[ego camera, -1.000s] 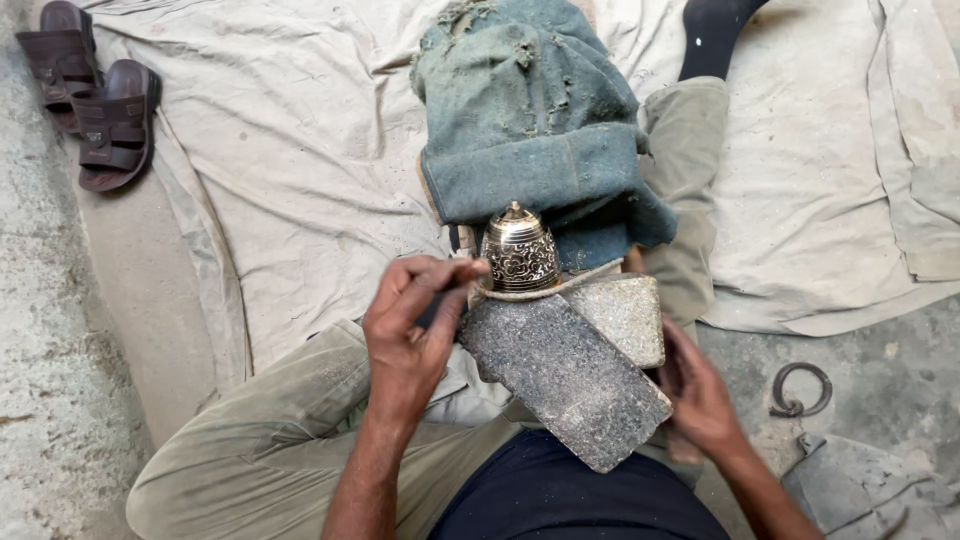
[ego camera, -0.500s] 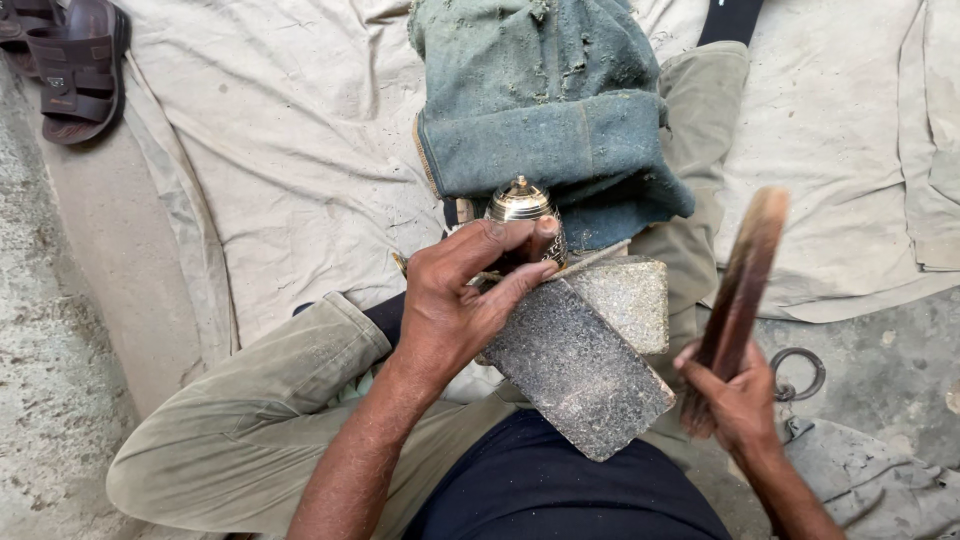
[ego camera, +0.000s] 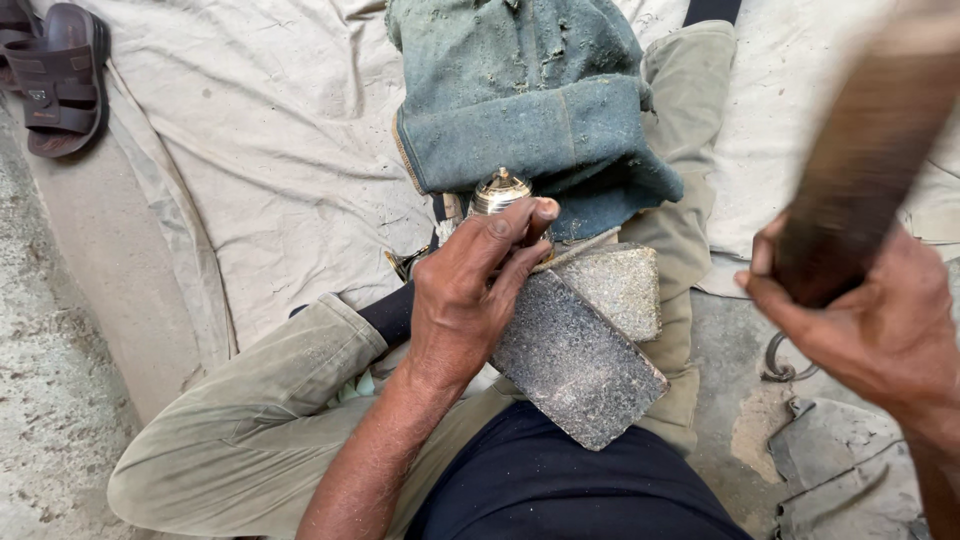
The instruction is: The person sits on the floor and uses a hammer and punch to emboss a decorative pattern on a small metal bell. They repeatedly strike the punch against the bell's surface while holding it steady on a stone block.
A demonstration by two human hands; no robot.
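Here the left hand (ego camera: 470,300) is closed over a small shiny metal bell (ego camera: 497,190). Its fingers (ego camera: 520,235) are wrapped around the bell and press it down on the top end of a rough grey stone block (ego camera: 580,365). Only the round top of the bell peeks out above the hand. The block lies tilted across the person's lap, on the tan trousers (ego camera: 260,420). The right hand (ego camera: 865,320) is up in the air at the right side, well apart from the bell. Its fingers are shut tight around the lower end of a long brown wooden stick (ego camera: 870,150), which looks blurry. A folded blue-green cloth (ego camera: 530,100) lies just behind the bell, over one leg. A pale sheet (ego camera: 250,150) covers the floor. A brown sandal (ego camera: 60,85) sits in the far left corner. A small metal ring (ego camera: 785,365) lies on the floor near the right hand.
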